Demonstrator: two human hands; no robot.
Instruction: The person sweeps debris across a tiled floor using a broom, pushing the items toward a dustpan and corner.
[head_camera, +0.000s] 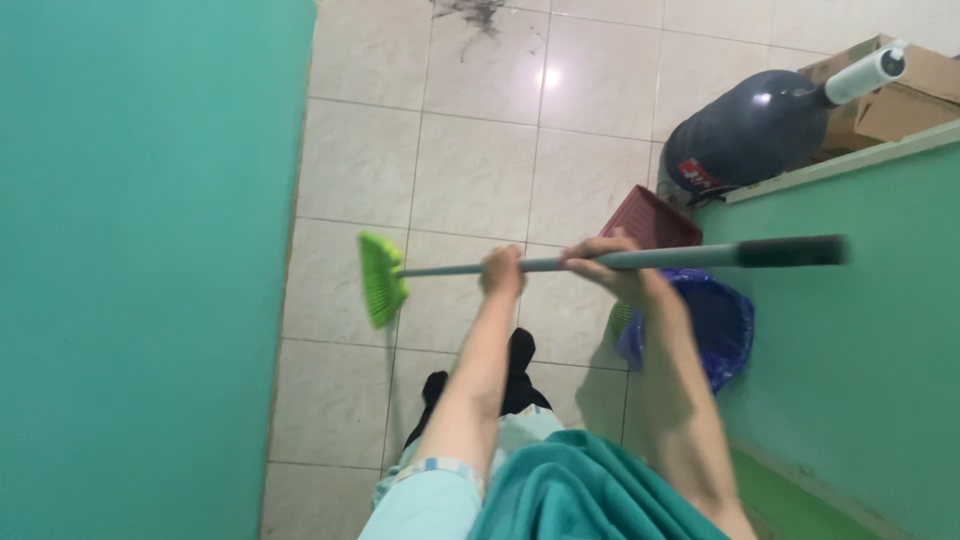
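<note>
Left hand (502, 270) and right hand (610, 265) with fingers wrapped around a grey broom handle (680, 257) held level above the tiled floor (470, 170), green broom head (380, 280) pointing left, dust pile (470, 12) far ahead, blue water jug (750, 135), red dustpan (648, 217), teal wall (140, 270)

Both bare forearms reached forward and down from the bottom of the view, elbows low, wrists raised. The left hand (502, 270) sat farther forward, its fingers curled into a closed fist, knuckles upward. The right hand (612, 268) lay just beside it, slightly nearer the body, fingers wrapped over from above, wrist bent and forearm angled steeply toward the lower right.
</note>
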